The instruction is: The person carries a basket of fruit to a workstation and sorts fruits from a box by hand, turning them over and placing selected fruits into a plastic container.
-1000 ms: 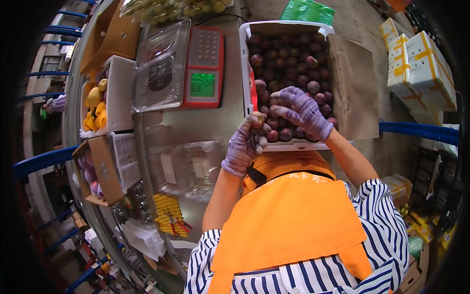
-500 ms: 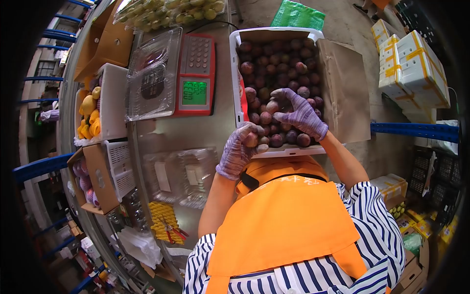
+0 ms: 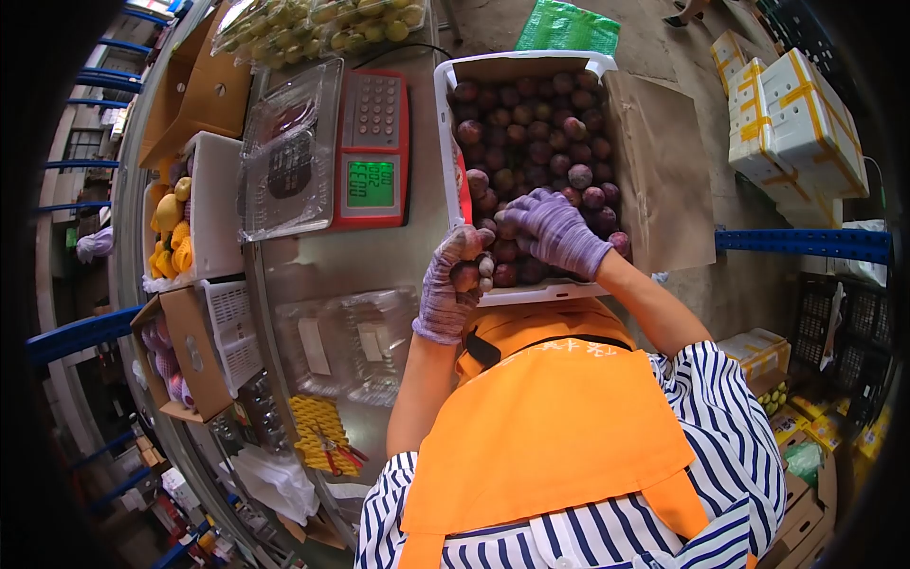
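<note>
A white crate (image 3: 443, 142) lined with cardboard is filled with dark reddish-purple plums (image 3: 540, 133). My left hand (image 3: 444, 299), in a purple knit glove, is at the crate's near left corner, its fingers curled round plums (image 3: 464, 276). Over the near part of the crate, my right hand (image 3: 561, 235), gloved alike, points left with its fingers bent down round a plum (image 3: 507, 228), which they partly cover. The two hands are a short gap apart.
Left of the crate, a red scale (image 3: 373, 142) with a lit green display stands on a metal table (image 3: 322, 261). A clear plastic box (image 3: 289, 161) sits on it. Clear clamshells (image 3: 351, 341) and red-handled scissors (image 3: 339, 455) lie nearer. Foam boxes (image 3: 796, 123) are stacked at right.
My right hand has moved left and closed its spread fingers. My left hand has turned slightly, showing more of the plums in it. The view has shifted a little.
</note>
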`<control>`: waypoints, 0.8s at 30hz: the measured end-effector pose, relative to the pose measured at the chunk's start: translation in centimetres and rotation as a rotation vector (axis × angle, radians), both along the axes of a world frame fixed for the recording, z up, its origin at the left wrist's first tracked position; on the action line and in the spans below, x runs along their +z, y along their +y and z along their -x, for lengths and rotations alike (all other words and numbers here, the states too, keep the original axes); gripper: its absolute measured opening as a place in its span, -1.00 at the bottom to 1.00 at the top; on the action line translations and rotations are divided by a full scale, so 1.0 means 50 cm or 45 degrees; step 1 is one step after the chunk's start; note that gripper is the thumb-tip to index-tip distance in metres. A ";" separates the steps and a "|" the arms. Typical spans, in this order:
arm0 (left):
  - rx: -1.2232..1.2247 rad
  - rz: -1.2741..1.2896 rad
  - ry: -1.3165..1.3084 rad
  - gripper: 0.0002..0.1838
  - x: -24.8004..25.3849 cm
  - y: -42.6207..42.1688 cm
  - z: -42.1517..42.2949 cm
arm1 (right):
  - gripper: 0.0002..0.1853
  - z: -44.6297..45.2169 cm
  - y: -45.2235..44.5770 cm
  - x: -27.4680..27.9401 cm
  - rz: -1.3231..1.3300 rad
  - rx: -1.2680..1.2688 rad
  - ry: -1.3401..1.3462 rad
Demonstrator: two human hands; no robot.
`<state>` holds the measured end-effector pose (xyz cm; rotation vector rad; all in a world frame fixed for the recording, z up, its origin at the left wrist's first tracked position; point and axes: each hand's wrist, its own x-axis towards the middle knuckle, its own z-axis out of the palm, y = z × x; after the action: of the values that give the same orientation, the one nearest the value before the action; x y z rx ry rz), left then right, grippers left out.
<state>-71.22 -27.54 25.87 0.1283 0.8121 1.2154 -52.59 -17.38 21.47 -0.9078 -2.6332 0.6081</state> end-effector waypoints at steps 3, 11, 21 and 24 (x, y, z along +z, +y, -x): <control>-0.041 -0.087 -0.025 -0.67 -0.020 -0.001 0.010 | -0.69 0.033 -0.002 0.001 -0.028 0.014 -0.149; -0.152 -0.112 0.419 -0.79 0.008 0.022 -0.037 | -0.59 -0.018 0.010 0.039 0.643 -0.332 0.571; -0.261 -0.623 1.566 -0.49 -0.123 0.028 -0.101 | -0.51 -0.073 -0.026 0.026 0.973 -0.224 0.429; -0.354 -0.654 1.532 -0.57 -0.152 0.021 -0.095 | -0.49 -0.085 -0.035 -0.006 0.514 -0.107 0.350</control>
<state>-66.48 -26.50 18.25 1.4447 1.4080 0.9844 -48.33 -19.11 21.17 -0.9555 -2.2543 1.1786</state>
